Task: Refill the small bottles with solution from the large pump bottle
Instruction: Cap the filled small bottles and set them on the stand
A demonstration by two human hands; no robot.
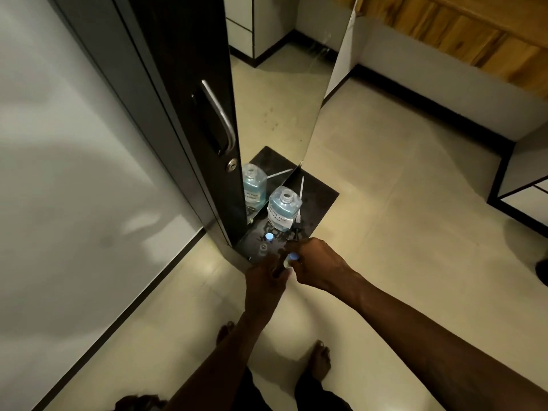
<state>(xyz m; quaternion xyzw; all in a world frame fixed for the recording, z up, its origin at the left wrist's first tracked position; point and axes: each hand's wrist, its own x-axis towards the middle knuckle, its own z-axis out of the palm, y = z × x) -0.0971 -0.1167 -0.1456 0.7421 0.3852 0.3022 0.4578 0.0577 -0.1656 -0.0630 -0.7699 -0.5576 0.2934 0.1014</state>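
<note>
Hands meet over the near corner of a small dark worktop that stands on the floor beside a mirror. The left hand has its fingers curled around the lower part of a small bottle; the right hand pinches at the top of that bottle, where a pale blue cap shows between the fingertips. Both hands are closed on the same bottle, which tilts a little toward the person and is mostly hidden by the fingers.

Behind the hands, the large bottle stands upright on the worktop, close to the mirror. Its neck is open, with no pump on it. It is clear, holds blue liquid to near the shoulder, and carries a white label with writing too small to read. The pump tube lies on the worktop just right of it, touching or nearly touching its side.

Between the large bottle and the hands sits a second small bottle with a blue cap, upright. Just nearer, a small clear round thing rests on the worktop; what it is cannot be told.
</note>
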